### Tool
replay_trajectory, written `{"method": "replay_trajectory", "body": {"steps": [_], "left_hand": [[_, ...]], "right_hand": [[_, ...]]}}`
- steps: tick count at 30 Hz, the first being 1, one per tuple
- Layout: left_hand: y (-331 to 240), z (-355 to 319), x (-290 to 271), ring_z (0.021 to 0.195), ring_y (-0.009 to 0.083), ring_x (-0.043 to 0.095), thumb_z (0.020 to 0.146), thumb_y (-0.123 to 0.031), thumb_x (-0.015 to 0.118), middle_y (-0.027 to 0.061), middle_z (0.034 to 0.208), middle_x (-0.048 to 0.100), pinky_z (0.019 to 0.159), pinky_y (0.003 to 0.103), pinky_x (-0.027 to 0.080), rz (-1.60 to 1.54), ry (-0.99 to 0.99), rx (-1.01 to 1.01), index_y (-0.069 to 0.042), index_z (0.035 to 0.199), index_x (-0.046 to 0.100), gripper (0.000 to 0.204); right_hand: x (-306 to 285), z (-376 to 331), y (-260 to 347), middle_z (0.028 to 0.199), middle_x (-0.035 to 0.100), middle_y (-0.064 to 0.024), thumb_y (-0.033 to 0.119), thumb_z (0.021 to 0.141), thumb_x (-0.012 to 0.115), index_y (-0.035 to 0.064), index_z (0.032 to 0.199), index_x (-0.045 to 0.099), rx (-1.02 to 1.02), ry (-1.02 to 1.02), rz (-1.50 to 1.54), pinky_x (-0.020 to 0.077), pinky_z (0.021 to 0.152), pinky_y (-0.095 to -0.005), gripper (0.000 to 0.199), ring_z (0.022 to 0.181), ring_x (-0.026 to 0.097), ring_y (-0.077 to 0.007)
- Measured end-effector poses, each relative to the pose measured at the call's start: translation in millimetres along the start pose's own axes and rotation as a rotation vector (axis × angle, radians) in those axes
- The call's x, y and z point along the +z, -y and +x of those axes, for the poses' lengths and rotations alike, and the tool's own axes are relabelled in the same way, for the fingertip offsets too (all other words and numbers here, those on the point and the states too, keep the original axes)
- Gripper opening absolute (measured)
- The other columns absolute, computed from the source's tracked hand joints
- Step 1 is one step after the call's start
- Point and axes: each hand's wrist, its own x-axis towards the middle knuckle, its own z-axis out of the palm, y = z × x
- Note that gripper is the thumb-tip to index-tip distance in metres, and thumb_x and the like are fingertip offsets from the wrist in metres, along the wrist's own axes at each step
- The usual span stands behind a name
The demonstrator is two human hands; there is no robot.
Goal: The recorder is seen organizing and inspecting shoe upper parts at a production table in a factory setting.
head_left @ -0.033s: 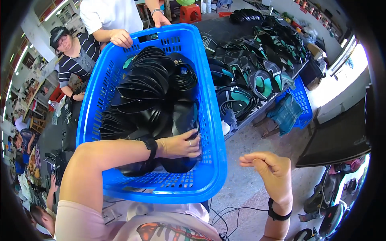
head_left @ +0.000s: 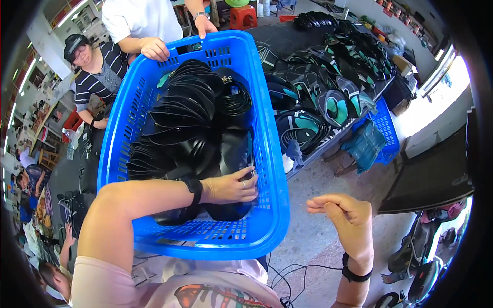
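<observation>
"Where's the left hand?"

"Inside the blue basket, by its right edge toward the near corner, fingers bent over black pieces."

"And the right hand?"

"Outside that edge, in the air, fingers extended."

"Anyone at the far edge?"

"A co-worker in white, with the co-worker's hands on the rim."

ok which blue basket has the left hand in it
The large blue basket in front, containing black pieces and the left hand. The other basket, right of the table, has teal cloth over its edge.
</observation>
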Motion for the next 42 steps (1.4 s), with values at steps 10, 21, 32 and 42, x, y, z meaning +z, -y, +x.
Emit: {"method": "replay_trajectory", "body": {"steps": [10, 21, 32, 42], "left_hand": [[55.4, -13.8, -32.2, 0.097, 0.0311, 0.069, 0.080, -0.014, 0.064, 0.0131, 0.099, 0.070, 0.087, 0.041, 0.057, -0.293, -0.139, -0.567, -0.005, 0.103, 0.065, 0.024], [178.2, -81.2, -59.4, 0.093, 0.0140, 0.065, 0.104, -0.031, 0.059, 0.0083, 0.108, 0.072, 0.086, 0.031, 0.050, -1.542, -0.851, -1.740, 0.003, 0.120, 0.068, 0.038], [178.5, -90.6, -55.7, 0.090, 0.0119, 0.066, 0.104, -0.038, 0.059, 0.0057, 0.106, 0.072, 0.083, 0.029, 0.051, -1.599, -0.731, -1.710, 0.002, 0.121, 0.066, 0.044], [156.5, -79.5, -70.6, 0.118, 0.0278, 0.066, 0.082, -0.009, 0.078, 0.0195, 0.128, 0.067, 0.103, 0.038, 0.049, -0.946, -0.436, -1.444, 0.001, 0.143, 0.048, 0.068]], "right_hand": [[0.1, 16.8, -0.6, 0.098, 0.074, -0.0190, 0.001, 0.102, 0.055, -0.0108, 0.110, 0.067, -0.053, -0.025, 0.252, 0.0592, 0.084, -0.0340, 0.018, 0.093, 0.075, -0.0282], [22.9, 62.0, -5.4, 0.092, 0.074, -0.0200, 0.006, 0.104, 0.054, -0.0097, 0.110, 0.065, -0.028, -0.019, 0.338, 0.0605, 0.079, -0.0353, 0.020, 0.086, 0.075, -0.0268], [63.5, 137.9, 7.6, 0.101, 0.076, -0.0147, 0.006, 0.100, 0.062, -0.0037, 0.111, 0.070, -0.188, 0.200, 0.039, 0.0583, 0.080, -0.0307, 0.017, 0.093, 0.075, -0.0222], [34.7, 102.5, 2.8, 0.101, 0.077, -0.0123, 0.004, 0.100, 0.062, -0.0043, 0.112, 0.070, -0.128, 0.023, 0.039, 0.0575, 0.081, -0.0275, 0.017, 0.094, 0.075, -0.0190]]}}
